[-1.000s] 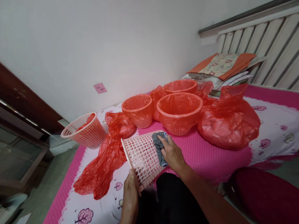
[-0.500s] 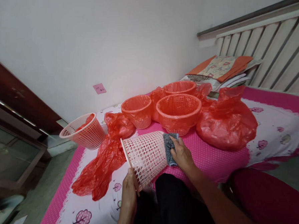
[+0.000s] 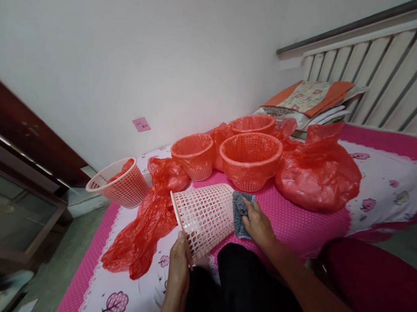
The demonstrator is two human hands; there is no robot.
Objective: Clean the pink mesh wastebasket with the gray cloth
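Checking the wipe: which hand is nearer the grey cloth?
Right. The right hand presses the grey cloth against the basket's base; the left hand grips the rim, apart from the cloth.

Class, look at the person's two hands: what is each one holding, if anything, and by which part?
The left hand grips the pale pink lattice basket by its rim. The right hand holds a grey cloth against the basket's base end.

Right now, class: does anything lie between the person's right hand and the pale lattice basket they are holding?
Yes. A grey cloth sits between the right hand and the bottom of the lattice basket. The left hand grips the basket's rim directly, with nothing between.
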